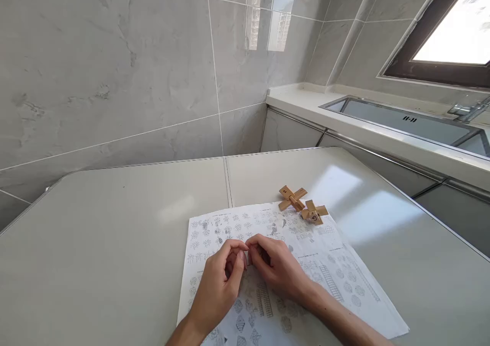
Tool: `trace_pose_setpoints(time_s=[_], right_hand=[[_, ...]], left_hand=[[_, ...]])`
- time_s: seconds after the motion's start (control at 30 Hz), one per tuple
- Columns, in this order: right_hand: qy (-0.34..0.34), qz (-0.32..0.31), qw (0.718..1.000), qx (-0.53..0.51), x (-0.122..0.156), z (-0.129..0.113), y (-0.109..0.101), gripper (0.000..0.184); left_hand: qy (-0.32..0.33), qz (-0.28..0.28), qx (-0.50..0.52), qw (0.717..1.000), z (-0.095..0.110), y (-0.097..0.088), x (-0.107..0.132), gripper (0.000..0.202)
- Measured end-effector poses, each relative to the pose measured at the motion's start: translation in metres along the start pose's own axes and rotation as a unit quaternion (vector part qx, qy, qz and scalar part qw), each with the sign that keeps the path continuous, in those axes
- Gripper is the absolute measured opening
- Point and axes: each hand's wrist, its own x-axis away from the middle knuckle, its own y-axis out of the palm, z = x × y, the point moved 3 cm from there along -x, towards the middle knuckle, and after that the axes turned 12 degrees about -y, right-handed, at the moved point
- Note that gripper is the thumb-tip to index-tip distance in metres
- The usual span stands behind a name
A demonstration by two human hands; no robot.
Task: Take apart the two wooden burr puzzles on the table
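Observation:
My left hand (220, 282) and my right hand (281, 267) meet fingertip to fingertip above a printed sheet of paper (352, 295). Both have curled fingers drawn to a pinch; whatever may be between them is hidden. Small diagrams of lattices and ball shapes cover the sheet, which lies askew on the table. Beyond my right hand, at the paper's far edge, rests a cross-shaped wooden piece (292, 199) with numbers marked on its arms. A second cross-shaped wooden piece (314, 213), with a dark mark on it, lies close to its right.
The pale table (95, 254) has a seam running away from me. A grey tiled wall (115, 70) stands behind it. To the right is a counter with a sink (401, 119) and a faucet (469, 110), under a dark-framed window (406, 65).

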Motion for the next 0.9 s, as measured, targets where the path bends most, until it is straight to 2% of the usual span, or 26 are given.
trace_pose_setpoints(time_s=[0.33,0.47,0.57,0.67,0.8,0.9], right_hand=[[0.031,0.013,0.999,-0.022,0.0,0.001,-0.002,0.017],[0.08,0.058,0.983,-0.157,-0.003,0.007,-0.005,0.013],[0.144,0.15,0.931,-0.299,-0.005,0.017,-0.013,0.014],[0.176,0.242,0.848,-0.438,-0.007,0.026,-0.026,0.016],[0.165,0.297,0.765,-0.547,-0.006,0.032,-0.04,0.022],[0.161,0.328,0.729,-0.579,-0.003,0.033,-0.045,0.031]], left_hand=[[0.001,-0.001,0.002,1.0,0.004,0.0,0.0,0.028],[-0.001,-0.006,-0.002,1.0,0.002,0.0,-0.001,0.029],[-0.002,-0.01,0.004,1.0,0.0,0.0,-0.001,0.03],[-0.004,-0.015,0.01,1.0,-0.001,0.0,0.0,0.028],[-0.011,-0.024,0.02,0.999,-0.002,0.001,0.0,0.026],[-0.015,-0.03,0.029,0.999,-0.002,0.001,0.0,0.027]])
